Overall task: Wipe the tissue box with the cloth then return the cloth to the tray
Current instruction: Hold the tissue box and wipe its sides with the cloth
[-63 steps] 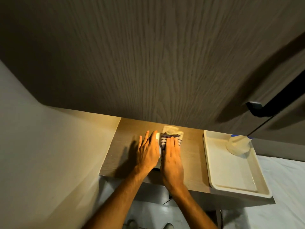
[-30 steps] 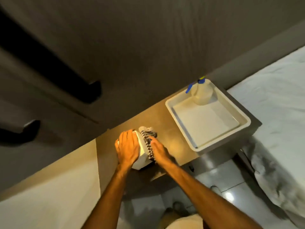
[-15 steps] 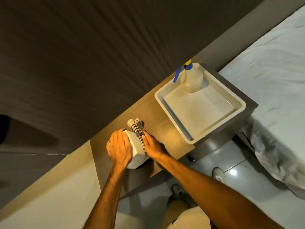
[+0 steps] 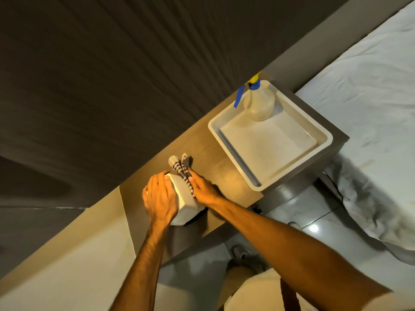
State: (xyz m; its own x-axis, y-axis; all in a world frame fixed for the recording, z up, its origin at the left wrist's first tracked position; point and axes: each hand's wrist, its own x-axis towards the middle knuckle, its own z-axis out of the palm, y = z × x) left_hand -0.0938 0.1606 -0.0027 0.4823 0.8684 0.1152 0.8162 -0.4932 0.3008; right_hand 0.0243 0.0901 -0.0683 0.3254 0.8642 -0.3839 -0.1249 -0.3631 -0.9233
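A white tissue box point(image 4: 184, 202) stands on the wooden shelf point(image 4: 226, 173). My left hand point(image 4: 160, 199) lies over its left side and top, holding it steady. My right hand point(image 4: 203, 189) presses a striped cloth point(image 4: 180, 168) flat against the box's right side; the cloth's loose end sticks out beyond the box's far corner. The white tray point(image 4: 278, 151) sits to the right on the same shelf, apart from the box.
A clear spray bottle point(image 4: 259, 103) with a blue trigger stands in the tray's far corner. A dark wood-grain wall runs behind the shelf. A bed with white sheets point(image 4: 370, 104) lies to the right. Tiled floor point(image 4: 298, 212) shows below.
The view has swung and tilted since two seconds ago. My right hand moved the cloth from the box's top to its right side, and now sits slightly further along that side.
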